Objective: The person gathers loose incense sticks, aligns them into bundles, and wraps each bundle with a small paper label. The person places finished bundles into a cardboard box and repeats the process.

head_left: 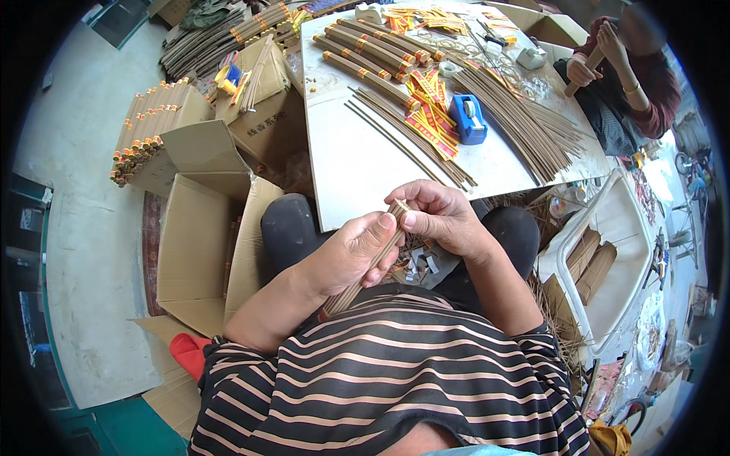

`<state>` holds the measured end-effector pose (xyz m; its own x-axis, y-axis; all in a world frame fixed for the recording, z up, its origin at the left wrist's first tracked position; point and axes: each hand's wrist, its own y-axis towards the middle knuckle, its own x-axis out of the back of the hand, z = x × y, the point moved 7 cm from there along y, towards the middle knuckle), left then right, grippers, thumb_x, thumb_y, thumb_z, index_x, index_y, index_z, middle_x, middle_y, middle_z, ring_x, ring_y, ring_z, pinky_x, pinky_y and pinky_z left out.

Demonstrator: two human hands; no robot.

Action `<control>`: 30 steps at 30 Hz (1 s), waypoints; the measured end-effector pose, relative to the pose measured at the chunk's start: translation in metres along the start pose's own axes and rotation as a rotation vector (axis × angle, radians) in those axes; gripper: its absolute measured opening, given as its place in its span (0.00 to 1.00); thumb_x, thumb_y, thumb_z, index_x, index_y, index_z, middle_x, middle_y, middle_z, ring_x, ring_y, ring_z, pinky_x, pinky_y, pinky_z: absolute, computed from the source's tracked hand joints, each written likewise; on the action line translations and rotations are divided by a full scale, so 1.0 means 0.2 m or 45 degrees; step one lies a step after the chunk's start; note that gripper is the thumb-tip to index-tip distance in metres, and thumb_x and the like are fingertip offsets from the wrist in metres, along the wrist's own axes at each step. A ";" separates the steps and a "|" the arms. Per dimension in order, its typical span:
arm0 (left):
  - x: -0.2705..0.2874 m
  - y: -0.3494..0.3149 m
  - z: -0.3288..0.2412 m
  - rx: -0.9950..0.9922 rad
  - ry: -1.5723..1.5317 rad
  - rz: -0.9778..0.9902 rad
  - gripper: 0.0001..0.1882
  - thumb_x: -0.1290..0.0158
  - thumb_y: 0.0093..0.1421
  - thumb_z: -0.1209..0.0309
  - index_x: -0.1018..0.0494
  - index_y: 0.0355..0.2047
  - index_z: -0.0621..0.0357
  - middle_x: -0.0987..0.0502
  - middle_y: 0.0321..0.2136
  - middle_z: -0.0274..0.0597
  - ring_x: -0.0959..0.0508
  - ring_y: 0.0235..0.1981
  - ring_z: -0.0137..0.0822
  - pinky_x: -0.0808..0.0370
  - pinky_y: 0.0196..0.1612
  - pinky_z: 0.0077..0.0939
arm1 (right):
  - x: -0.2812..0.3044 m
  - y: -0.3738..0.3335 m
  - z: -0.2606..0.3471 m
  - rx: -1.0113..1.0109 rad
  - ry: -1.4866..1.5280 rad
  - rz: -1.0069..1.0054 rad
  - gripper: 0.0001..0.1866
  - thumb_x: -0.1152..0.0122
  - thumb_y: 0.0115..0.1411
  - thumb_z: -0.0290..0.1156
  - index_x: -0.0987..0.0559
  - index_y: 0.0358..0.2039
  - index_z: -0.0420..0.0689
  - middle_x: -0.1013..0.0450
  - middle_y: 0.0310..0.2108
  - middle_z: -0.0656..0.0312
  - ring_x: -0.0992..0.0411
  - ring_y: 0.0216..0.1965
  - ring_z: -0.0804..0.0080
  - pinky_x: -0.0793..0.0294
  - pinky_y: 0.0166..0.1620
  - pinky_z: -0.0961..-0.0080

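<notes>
My left hand [363, 249] is wrapped round a bundle of thin brown incense sticks [341, 301], slanted over my lap. At the bundle's upper end, the fingers of my right hand [441, 216] are closed in a pinch on its tips; whether anything small is between them I cannot tell. Just beyond my hands is the white table [342, 163]. On it lie loose incense sticks [525, 125], red and yellow paper labels [432, 125] and a blue tape dispenser [468, 119]. Finished-looking bundles with printed bands [365, 57] lie farther back.
An open cardboard box [201, 243] stands by my left knee. Banded bundles [156, 125] are stacked farther left. To the right is a white plastic tub [608, 258] with brown pieces inside. Across the table's right corner another person [631, 83] holds a brown bundle.
</notes>
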<state>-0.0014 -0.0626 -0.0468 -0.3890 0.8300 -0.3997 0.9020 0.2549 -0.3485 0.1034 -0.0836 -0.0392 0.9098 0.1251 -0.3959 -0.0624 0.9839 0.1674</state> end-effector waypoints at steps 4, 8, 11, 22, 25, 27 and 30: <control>0.08 0.03 0.01 0.030 0.083 -0.086 0.27 0.59 0.59 0.43 0.37 0.34 0.59 0.35 0.17 0.32 0.38 0.13 0.20 0.40 0.16 0.10 | 0.13 0.05 -0.03 -0.158 -0.223 -0.080 0.16 0.42 0.58 0.32 0.28 0.45 0.40 0.29 0.27 0.69 0.33 0.27 0.85 0.33 0.31 0.88; 0.17 0.06 0.02 0.043 0.092 -0.167 0.28 0.59 0.59 0.43 0.37 0.33 0.59 0.36 0.17 0.32 0.39 0.13 0.20 0.40 0.17 0.10 | 0.58 0.20 0.01 -0.031 -0.741 -0.737 0.10 0.40 0.56 0.33 0.24 0.33 0.38 0.29 0.24 0.69 0.35 0.25 0.83 0.33 0.29 0.84; 0.21 0.07 0.03 0.051 0.055 -0.166 0.28 0.59 0.59 0.43 0.37 0.33 0.60 0.36 0.17 0.32 0.39 0.14 0.20 0.40 0.17 0.10 | 0.93 0.30 -0.10 -0.243 -1.436 -0.840 0.09 0.41 0.53 0.32 0.24 0.31 0.39 0.28 0.28 0.56 0.29 0.29 0.66 0.31 0.34 0.72; 0.34 0.13 0.06 0.103 0.005 -0.144 0.26 0.63 0.62 0.46 0.38 0.33 0.61 0.39 0.15 0.30 0.40 0.14 0.19 0.40 0.17 0.11 | 1.03 0.52 -0.14 -0.510 -1.930 -0.930 0.13 0.42 0.52 0.40 0.23 0.30 0.44 0.29 0.37 0.53 0.30 0.39 0.56 0.32 0.42 0.65; 0.36 0.14 0.07 0.078 -0.004 -0.111 0.26 0.64 0.62 0.46 0.38 0.33 0.61 0.39 0.15 0.30 0.40 0.14 0.19 0.39 0.17 0.11 | 1.04 0.54 -0.12 -0.307 -1.871 -0.906 0.14 0.42 0.52 0.39 0.23 0.30 0.41 0.28 0.34 0.52 0.29 0.36 0.57 0.31 0.41 0.67; 0.36 0.14 0.07 0.072 -0.008 -0.100 0.26 0.64 0.62 0.46 0.38 0.32 0.60 0.39 0.15 0.30 0.40 0.14 0.19 0.39 0.17 0.11 | 1.03 0.54 -0.09 -0.178 -1.863 -0.880 0.13 0.42 0.53 0.37 0.23 0.30 0.40 0.28 0.32 0.52 0.29 0.34 0.57 0.31 0.39 0.68; 0.36 0.13 0.06 0.064 0.010 -0.089 0.26 0.64 0.62 0.45 0.38 0.32 0.60 0.39 0.15 0.30 0.40 0.14 0.19 0.39 0.17 0.11 | 0.98 0.57 -0.02 -0.065 -1.888 -0.801 0.11 0.42 0.53 0.35 0.24 0.30 0.39 0.28 0.30 0.51 0.29 0.33 0.56 0.31 0.38 0.68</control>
<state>-0.0078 -0.0026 -0.0958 -0.4493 0.8150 -0.3659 0.8620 0.2878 -0.4173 0.2735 0.0533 -0.1021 0.3691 -0.4779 0.7971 0.4707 0.8356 0.2830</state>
